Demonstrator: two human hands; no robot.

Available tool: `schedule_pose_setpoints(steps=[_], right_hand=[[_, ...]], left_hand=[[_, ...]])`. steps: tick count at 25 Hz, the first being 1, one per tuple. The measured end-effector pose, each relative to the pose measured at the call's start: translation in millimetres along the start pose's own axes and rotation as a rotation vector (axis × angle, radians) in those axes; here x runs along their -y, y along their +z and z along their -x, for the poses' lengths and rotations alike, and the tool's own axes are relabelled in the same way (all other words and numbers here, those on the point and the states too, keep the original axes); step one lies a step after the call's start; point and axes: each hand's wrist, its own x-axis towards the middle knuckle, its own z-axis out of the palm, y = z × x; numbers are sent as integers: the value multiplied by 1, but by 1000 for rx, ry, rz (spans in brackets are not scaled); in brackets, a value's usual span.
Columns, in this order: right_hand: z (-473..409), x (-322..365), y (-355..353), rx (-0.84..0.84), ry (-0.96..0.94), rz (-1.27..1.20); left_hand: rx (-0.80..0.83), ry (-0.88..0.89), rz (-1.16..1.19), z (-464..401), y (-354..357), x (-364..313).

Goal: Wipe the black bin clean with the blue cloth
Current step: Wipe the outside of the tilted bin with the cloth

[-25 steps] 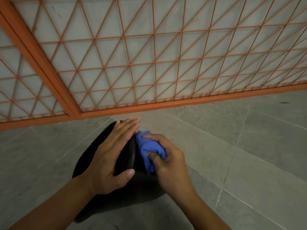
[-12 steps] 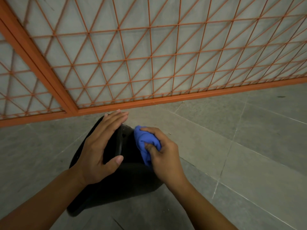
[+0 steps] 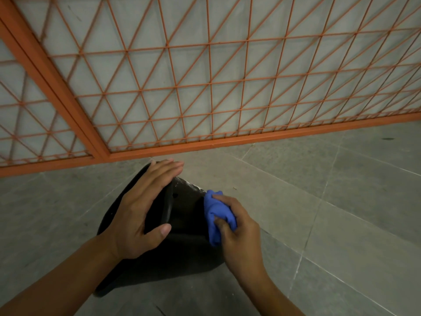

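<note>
Orange grille (image 3: 205, 87): a metal frame filled with a lattice of squares and diagonals, backed by pale panels, is seen across the whole upper half of the view. Its bottom rail is set on the floor, and a thick post is seen slanting down at the left.

Floor (image 3: 330, 201): large grey tiles with pale joints are laid across the lower half. A small dark mark is seen on a tile near the right edge of the view.

Black bin (image 3: 186, 215): it is placed on the floor just in front of the grille's bottom rail, close to the foot of the post. A glossy dark surface with pale specks and a small hole is turned towards the camera. Its lower part is lost in shadow, so its exact shape cannot be told.

Left hand (image 3: 141, 208): it is laid flat over the bin's upper left side. The fingers are held straight and together, pointing towards the grille, and the thumb is spread out over the dark surface. Nothing is gripped.

Right hand (image 3: 237, 233): it is held at the bin's right side, with the fingers curled tight round the cloth.

Blue cloth (image 3: 216, 213): it is bunched into a wad inside the right hand and is pressed against the right edge of the bin.
</note>
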Motion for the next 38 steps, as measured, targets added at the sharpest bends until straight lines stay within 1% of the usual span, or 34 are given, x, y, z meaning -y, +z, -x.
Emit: schedule_pose_setpoints(steps=[2, 4, 5, 7, 9, 10, 13, 14, 15, 17, 19, 20, 23, 24, 26, 29, 31, 33, 36, 38], right_hand=[[11, 12, 5, 29, -72, -22], [2, 15, 9, 72, -139, -24], [-7, 10, 8, 75, -114, -31], [-14, -6, 5, 23, -39, -6], [2, -12, 4, -48, 15, 2], [11, -10, 6, -61, 1, 3], [15, 6, 12, -13, -181, -5], [6, 4, 10, 3, -174, 2], [-4, -2, 8, 5, -127, -1], [-11, -17, 2, -28, -7, 9], [4, -20, 1, -77, 31, 12], [12, -14, 3, -88, 3, 4], [13, -2, 8, -29, -184, 7], [4, -4, 8, -15, -169, 17], [-9, -16, 4, -36, -78, 34], [8, -22, 3, -89, -16, 45], [19, -13, 7, -64, -94, 24], [8, -8, 10, -16, -169, 27], [-15, -20, 6, -11, -37, 44], [-5, -26, 3, -51, 1, 46]], left_hand=[[7, 2, -4, 0, 1, -1], [-6, -13, -12, -2, 1, 0], [-18, -24, -9, -2, 1, 2], [-42, -38, 9, 0, -1, 6], [-42, -28, 29, 2, -1, 5], [-31, -24, 32, 2, -1, 4], [-32, -36, 22, 0, 1, 2], [-44, -50, 20, -1, 2, 2], [-52, -59, 20, -2, 2, 3], [-51, -57, 33, -1, 2, 2], [-31, -36, 52, 0, 2, -1], [-20, -28, 53, 0, 3, -3], [-16, -20, 36, -1, 3, -3], [-26, -26, 36, -1, 3, -2], [-44, -33, 45, 1, 0, 1], [-31, -19, 55, 4, -2, 1], [-22, -18, 42, 4, -1, 0], [-41, -37, 33, 3, -1, 1], [-89, -73, 34, 2, -2, 5], [-87, -64, 45, 3, -1, 4]])
